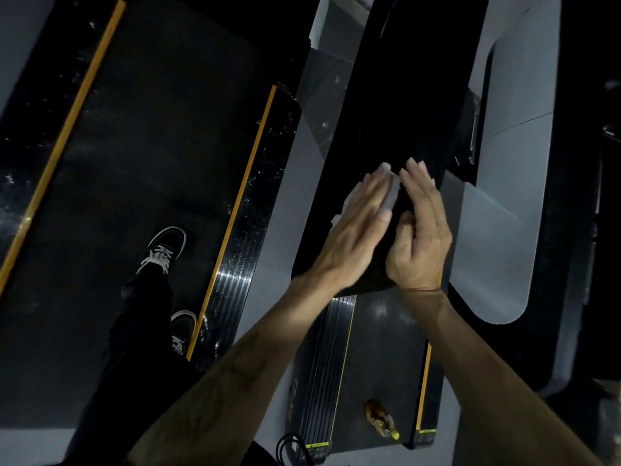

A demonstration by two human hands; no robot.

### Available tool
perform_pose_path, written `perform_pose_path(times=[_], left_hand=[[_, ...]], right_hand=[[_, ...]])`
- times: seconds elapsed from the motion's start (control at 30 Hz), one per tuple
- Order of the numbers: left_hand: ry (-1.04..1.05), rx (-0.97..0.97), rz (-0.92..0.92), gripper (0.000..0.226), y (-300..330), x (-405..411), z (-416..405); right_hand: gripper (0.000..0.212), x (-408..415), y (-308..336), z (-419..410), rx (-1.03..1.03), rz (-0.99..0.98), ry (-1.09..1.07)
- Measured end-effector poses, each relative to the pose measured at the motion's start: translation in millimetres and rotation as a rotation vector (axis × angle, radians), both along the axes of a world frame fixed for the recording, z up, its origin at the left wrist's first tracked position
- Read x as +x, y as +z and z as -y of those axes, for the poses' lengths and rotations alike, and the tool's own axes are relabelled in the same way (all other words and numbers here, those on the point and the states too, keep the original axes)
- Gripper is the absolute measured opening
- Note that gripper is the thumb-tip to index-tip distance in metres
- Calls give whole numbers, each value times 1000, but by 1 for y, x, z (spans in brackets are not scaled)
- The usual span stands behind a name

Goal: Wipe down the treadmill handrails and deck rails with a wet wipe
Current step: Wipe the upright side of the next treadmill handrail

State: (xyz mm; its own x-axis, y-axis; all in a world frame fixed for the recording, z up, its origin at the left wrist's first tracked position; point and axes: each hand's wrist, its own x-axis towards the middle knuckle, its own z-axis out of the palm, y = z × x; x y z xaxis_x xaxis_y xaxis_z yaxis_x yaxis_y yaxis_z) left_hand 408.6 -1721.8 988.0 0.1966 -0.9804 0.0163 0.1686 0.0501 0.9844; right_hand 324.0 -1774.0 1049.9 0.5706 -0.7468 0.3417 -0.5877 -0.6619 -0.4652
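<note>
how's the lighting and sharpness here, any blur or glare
Head view: dim overall, with the black handrail nearly featureless; the left hand, flat on the white wipe, is slightly motion-blurred at the fingertips, while the right hand is sharper; specular glints show on the deck rail; wide-angle distortion bends the straight rails toward the edges.

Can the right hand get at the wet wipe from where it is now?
Probably yes: the right hand rests on the black handrail beside the wet wipe, which the flat left hand covers; only its edges show.
</note>
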Motion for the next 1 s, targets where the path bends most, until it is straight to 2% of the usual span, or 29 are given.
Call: perform_pose_path(times=[0.17,0.3,0.5,0.7,0.87,1.0], left_hand=[[37,95,-31,58,-16,-6,-17],[42,68,-44,63,-14,-23,-47],[-10,61,-60,64,7,-2,3],[25,122,-80,94,-3,5,13],[8,93,-91,84,-8,-19,-23],[-38,94,-91,88,-1,-6,-6]], right_hand=[[63,1,3,-1,19,13,-10],[62,1,3,-2,21,8,-17],[58,2,4,-2,19,7,-16],[59,3,5,-2,30,11,-18],[59,3,6,-3,32,2,-23],[57,3,6,-3,31,-4,-23]])
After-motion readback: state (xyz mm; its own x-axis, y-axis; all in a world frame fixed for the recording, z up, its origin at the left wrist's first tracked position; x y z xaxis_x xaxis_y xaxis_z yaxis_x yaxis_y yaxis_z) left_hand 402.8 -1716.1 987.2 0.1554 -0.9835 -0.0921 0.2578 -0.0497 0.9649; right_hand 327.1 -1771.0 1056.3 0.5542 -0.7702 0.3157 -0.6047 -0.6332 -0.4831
